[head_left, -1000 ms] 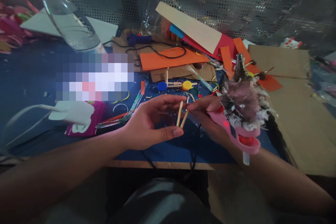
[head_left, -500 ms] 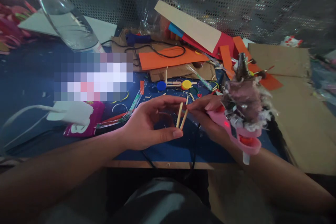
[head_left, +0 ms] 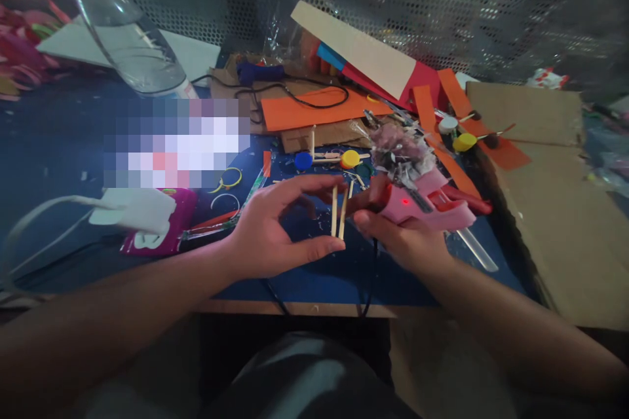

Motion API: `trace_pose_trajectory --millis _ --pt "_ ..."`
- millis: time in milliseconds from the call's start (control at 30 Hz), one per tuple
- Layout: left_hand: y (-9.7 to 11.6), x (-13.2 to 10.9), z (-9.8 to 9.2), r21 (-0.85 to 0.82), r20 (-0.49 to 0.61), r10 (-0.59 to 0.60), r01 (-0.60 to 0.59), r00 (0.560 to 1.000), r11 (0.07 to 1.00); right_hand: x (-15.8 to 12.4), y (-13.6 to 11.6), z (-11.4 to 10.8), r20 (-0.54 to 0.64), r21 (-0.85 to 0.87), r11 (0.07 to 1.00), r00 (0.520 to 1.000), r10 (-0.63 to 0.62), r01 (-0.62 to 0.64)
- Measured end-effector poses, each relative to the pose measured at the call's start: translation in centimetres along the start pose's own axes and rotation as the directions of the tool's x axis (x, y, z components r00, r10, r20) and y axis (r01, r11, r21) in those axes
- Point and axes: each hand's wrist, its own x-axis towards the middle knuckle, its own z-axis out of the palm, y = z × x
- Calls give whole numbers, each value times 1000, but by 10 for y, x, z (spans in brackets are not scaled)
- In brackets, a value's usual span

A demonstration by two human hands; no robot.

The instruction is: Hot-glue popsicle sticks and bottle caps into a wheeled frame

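Observation:
My left hand (head_left: 275,232) pinches two short wooden sticks (head_left: 339,211) upright between thumb and fingers, just above the blue table (head_left: 59,150). My right hand (head_left: 400,236) grips a pink glue gun (head_left: 425,205) with a lit red light. The gun lies tilted, with its nozzle toward the sticks. A clump of glue scraps and fluff (head_left: 400,152) clings to the gun's top. A clear glue stick (head_left: 474,250) juts out of its back.
Orange paper strips (head_left: 314,110), cardboard (head_left: 535,163), a blue and a yellow cap (head_left: 350,158) on sticks, and a black cable (head_left: 295,95) litter the far side. A clear bottle (head_left: 128,46) stands far left. A white charger (head_left: 135,208) lies on a pink card.
My right hand has turned the glue gun from upright to lying tilted, nozzle toward the sticks. The sticks now stand closer to parallel. My left hand has stayed in place.

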Motion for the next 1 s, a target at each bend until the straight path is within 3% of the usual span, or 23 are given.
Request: trace_pose_trajectory --millis 167,433,533,700,833,1000 --pt "0 3 1 152 60 126 -133 990 979 2 -5 0 -6 -43 998 999 50 -50" --pt "6 8 -4 323 -55 155 -129 986 938 10 -3 -1 -166 28 992 978 125 -122" --pt "8 6 -5 373 -41 131 -106 991 922 12 -1 -1 -192 17 994 975 112 -110" --pt "9 5 -5 415 26 189 -183 982 891 13 0 -1 -200 20 997 976 83 -80" --pt "5 3 -4 425 49 219 -219 974 878 11 -4 2 -129 113 991 987 91 -76" --pt "0 2 -1 412 67 233 -239 970 879 6 -9 8 21 180 965 981 192 -192"
